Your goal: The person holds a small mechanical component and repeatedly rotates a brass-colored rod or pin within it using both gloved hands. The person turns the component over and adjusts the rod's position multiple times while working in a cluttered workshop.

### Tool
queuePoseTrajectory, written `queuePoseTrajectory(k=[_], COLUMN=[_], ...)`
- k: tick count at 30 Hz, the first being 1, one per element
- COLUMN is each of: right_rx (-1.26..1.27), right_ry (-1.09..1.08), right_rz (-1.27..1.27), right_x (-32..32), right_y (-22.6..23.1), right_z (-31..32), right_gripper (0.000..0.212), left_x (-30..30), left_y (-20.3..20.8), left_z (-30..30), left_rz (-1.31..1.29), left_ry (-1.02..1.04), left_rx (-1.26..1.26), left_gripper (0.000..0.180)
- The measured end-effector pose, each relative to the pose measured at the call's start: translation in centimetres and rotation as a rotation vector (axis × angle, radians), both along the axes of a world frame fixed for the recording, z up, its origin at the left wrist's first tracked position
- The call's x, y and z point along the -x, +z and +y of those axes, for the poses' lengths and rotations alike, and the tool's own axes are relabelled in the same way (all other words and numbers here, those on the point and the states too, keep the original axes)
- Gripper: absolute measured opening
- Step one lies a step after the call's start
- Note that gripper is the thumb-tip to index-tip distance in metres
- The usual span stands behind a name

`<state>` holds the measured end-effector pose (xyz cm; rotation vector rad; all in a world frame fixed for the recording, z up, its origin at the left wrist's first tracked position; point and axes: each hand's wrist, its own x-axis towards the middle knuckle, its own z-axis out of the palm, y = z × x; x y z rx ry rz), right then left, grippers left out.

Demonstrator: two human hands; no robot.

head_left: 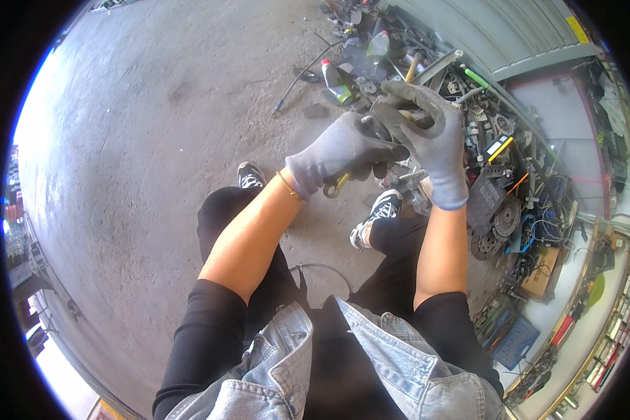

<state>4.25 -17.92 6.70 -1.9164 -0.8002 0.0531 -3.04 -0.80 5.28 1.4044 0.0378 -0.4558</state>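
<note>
Both my hands wear grey gloves with dark palms and are raised close together, in front of a heap of parts. My left hand (350,148) is closed, and from under its fingers sticks out the yellow and dark end of a small hand tool (338,184); the rest of that tool is hidden. My right hand (430,129) is curled, thumb and fingers bent toward each other, beside the left fingertips. A small dark metal piece (376,127) shows between the hands; its kind is unclear, and the gloves cover much of it.
A heap of scrap vehicle parts (493,133) lies ahead and to the right, with a red-capped bottle (336,82), clutch discs (505,217) and a cardboard box (541,273). Concrete floor (154,126) stretches left. My sneakers (383,210) stand near the heap.
</note>
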Motion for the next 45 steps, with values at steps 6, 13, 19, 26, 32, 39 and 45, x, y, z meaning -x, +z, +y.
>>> queuePoseTrajectory(k=[6, 13, 19, 26, 32, 39, 45], right_rx=[-0.061, -0.303, -0.316, -0.282, -0.208, -0.124, -0.142], right_ry=[-0.181, -0.259, -0.097, -0.103, 0.059, 0.102, 0.059], right_rz=[-0.017, 0.317, 0.442, 0.285, 0.313, 0.183, 0.338], right_x=[-0.4, -1.1, -1.0, -0.1, -0.1, -0.7, -0.2], right_y=[-1.1, -1.1, -0.8, -0.8, 1.0, 0.7, 1.3], right_z=[0.8, -0.3, -0.6, 0.3, -1.1, -1.4, -1.5], right_gripper=[0.026, 0.026, 0.035, 0.032, 0.043, 0.045, 0.043], left_x=[-0.3, -0.2, -0.4, -0.4, -0.6, -0.3, -0.2], left_y=[-0.1, 0.4, 0.4, -0.2, -0.3, -0.1, -0.1], left_z=[-0.4, 0.1, 0.0, 0.9, 1.6, 1.6, 1.6], left_rz=[0.030, 0.107, 0.160, 0.092, -0.065, 0.019, 0.077], left_ry=[-0.051, -0.022, 0.058, 0.097, -0.007, 0.027, 0.015], left_rx=[-0.181, -0.145, -0.109, 0.021, 0.049, 0.088, 0.133], left_gripper=[0.026, 0.029, 0.025, 0.021, 0.020, 0.020, 0.022])
